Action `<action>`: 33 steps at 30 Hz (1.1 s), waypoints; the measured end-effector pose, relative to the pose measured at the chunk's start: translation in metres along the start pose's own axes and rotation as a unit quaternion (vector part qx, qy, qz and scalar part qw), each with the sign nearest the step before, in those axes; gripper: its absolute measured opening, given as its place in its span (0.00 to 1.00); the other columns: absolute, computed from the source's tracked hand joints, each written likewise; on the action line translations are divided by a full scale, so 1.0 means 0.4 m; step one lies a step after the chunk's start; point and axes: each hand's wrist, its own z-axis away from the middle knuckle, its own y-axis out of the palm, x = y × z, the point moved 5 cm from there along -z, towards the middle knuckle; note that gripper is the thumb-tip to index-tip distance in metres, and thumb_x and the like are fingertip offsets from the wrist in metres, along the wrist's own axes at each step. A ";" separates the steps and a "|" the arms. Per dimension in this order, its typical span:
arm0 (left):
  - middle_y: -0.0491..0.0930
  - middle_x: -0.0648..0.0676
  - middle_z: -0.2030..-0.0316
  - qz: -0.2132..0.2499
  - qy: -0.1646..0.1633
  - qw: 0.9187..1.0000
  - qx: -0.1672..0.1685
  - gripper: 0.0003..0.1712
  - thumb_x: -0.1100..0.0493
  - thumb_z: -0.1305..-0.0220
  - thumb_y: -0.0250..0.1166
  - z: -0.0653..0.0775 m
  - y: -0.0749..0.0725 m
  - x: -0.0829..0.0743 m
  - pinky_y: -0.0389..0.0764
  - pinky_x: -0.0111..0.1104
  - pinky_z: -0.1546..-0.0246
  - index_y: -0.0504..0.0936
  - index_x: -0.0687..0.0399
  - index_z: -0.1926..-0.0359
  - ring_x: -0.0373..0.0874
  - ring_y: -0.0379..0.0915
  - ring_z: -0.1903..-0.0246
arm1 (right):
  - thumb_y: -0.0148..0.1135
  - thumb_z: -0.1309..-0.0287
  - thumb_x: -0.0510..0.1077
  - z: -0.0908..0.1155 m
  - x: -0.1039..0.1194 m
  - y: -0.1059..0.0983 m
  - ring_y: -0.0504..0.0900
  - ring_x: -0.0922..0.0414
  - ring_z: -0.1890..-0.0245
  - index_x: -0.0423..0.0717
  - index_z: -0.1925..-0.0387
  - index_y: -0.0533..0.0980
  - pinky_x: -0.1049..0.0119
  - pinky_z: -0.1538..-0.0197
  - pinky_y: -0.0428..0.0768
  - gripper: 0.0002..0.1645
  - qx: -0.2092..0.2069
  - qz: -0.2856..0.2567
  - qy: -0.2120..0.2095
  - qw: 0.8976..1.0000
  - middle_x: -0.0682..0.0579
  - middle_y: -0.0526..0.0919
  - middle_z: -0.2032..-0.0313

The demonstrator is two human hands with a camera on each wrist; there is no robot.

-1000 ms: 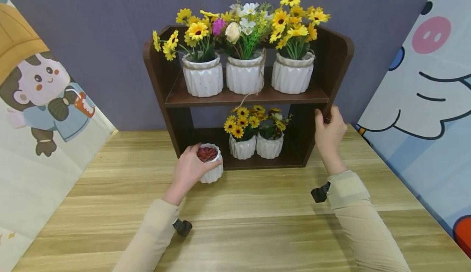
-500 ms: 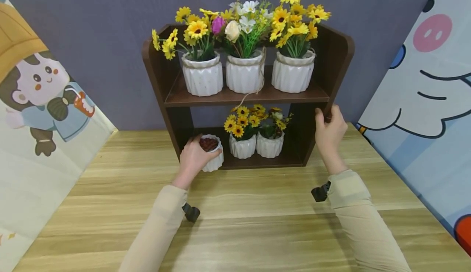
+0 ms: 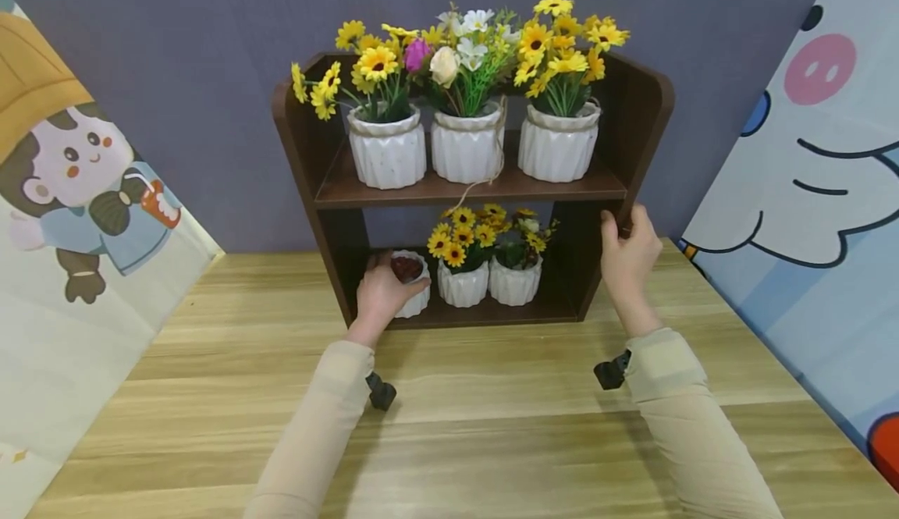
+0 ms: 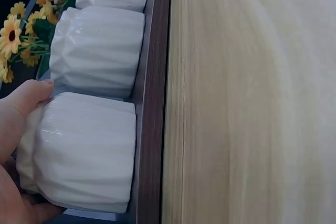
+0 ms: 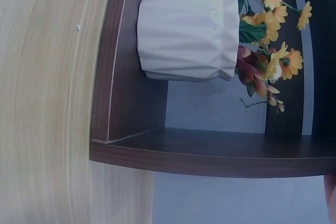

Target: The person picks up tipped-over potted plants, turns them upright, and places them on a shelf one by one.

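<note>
My left hand grips a white fluted pot with a dark red succulent at the left end of the lower shelf. In the left wrist view, thumb and fingers wrap the rim of this pot, whose base is right at the shelf board. Beside it on the same shelf stand a white pot of yellow daisies and another white pot with mixed foliage. My right hand holds the right side panel of the dark brown shelf unit, thumb inside and fingers outside.
On the upper shelf stand a pot of yellow flowers, a pot of white and purple flowers and another yellow-flowered pot. A loose twine hangs over the shelf edge. The unit stands at the back of the wooden table.
My left hand has moved the succulent pot back and slightly right, from in front of the unit onto the lower shelf. My right hand has stayed on the side panel.
</note>
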 end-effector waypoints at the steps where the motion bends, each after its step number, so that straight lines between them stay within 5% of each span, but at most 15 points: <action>1: 0.61 0.65 0.40 0.002 -0.001 1.000 0.006 0.53 0.35 0.57 0.67 -0.001 0.002 0.001 0.72 0.52 0.55 0.59 0.57 0.35 0.62 0.68 0.49 | 0.57 0.43 0.48 0.001 0.001 0.001 0.79 0.48 0.70 0.37 0.70 0.71 0.73 0.67 0.67 0.16 0.003 -0.001 0.001 1.000 0.41 0.78 0.72; 22: 0.49 0.63 0.34 0.032 -0.032 0.998 0.048 0.55 0.35 0.55 0.66 -0.038 0.021 0.021 0.65 0.53 0.47 0.51 0.54 0.33 0.62 0.57 0.40 | 0.56 0.43 0.47 -0.003 0.004 0.015 0.79 0.46 0.69 0.36 0.72 0.69 0.66 0.66 0.69 0.16 0.010 -0.008 -0.005 1.000 0.40 0.76 0.74; 27: 0.54 0.64 0.36 0.035 -0.007 0.998 0.049 0.52 0.37 0.54 0.66 -0.027 -0.005 0.007 0.67 0.51 0.48 0.55 0.55 0.34 0.60 0.61 0.43 | 0.56 0.43 0.47 -0.010 0.005 0.016 0.79 0.45 0.67 0.35 0.68 0.71 0.57 0.63 0.72 0.16 0.032 -0.004 -0.003 0.999 0.39 0.77 0.72; 33: 0.61 0.62 0.41 0.029 0.040 0.999 0.021 0.43 0.41 0.53 0.67 0.004 -0.054 -0.018 0.71 0.48 0.54 0.65 0.55 0.39 0.56 0.68 0.49 | 0.57 0.44 0.44 -0.009 0.010 -0.009 0.77 0.52 0.60 0.40 0.50 0.70 0.75 0.61 0.71 0.20 0.029 -0.059 0.024 0.998 0.44 0.76 0.56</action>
